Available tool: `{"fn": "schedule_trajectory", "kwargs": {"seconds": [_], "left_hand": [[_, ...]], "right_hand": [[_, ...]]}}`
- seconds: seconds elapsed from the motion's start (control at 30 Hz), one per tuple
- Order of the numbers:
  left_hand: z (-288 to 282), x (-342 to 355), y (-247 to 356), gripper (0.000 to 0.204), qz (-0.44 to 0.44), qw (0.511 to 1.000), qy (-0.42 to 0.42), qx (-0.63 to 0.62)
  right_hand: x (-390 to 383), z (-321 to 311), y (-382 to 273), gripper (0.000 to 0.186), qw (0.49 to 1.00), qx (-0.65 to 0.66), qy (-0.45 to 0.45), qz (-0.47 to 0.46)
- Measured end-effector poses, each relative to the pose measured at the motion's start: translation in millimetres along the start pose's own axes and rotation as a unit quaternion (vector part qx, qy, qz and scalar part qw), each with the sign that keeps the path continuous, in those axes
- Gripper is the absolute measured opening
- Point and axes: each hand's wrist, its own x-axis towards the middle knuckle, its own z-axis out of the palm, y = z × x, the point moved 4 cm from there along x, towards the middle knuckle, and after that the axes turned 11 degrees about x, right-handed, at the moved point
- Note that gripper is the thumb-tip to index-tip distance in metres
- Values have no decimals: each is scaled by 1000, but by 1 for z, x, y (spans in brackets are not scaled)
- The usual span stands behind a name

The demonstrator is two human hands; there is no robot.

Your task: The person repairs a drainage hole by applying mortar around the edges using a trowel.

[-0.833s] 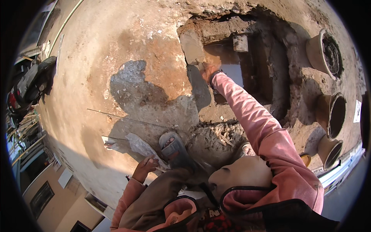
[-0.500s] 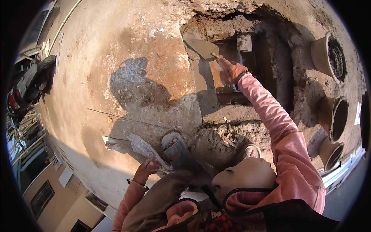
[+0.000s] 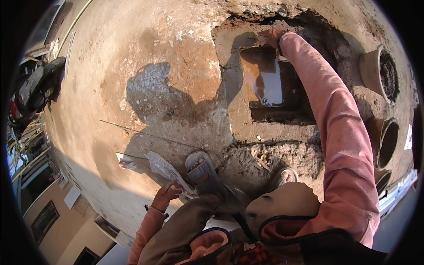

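Observation:
My right hand (image 3: 272, 38) reaches to the far rim of a square pit, its fingers closed at the wet mortar ledge (image 3: 230, 88). The trowel that it grips in the earlier frame is mostly hidden now behind the hand. Brown water (image 3: 268, 86) stands in the pit and reflects light. Low at the left, my left hand (image 3: 168, 194) hangs in front of my knee with loosely bent fingers and nothing visible in it. Close to its fingertips lies a clear plastic sheet (image 3: 160, 164), beside my sandalled foot (image 3: 199, 168).
Several round pots or buckets stand along the right, one holding dark mix (image 3: 380, 73). A thin rod (image 3: 145, 133) lies on the ground left of the pit. Broken earth (image 3: 282, 154) borders its near side. A motorcycle (image 3: 37, 90) is at the far left.
My right hand has moved away from me, from the pit's left side to its far rim. The trowel blade, plain before, is now hidden. My left hand stays put.

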Motion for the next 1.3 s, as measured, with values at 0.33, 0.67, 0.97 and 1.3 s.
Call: {"fn": "schedule_trajectory", "kwargs": {"seconds": [0.33,0.67,0.97,1.3], "left_hand": [[-3,-6,-12,48,-13,1000,10,7],[-4,5,-5,52,2,1000,-2,-6],[2,9,-2,51,-6,1000,-12,-6],[4,2,-2,52,-18,1000,1,-1]], "right_hand": [[-32,-27,-44,41,991,118,-30,60],[-77,-19,-100,49,993,54,-41,-97],[-183,129,-121,46,994,42,-37,-89],[-130,74,-143,42,990,139,14,35]]}}
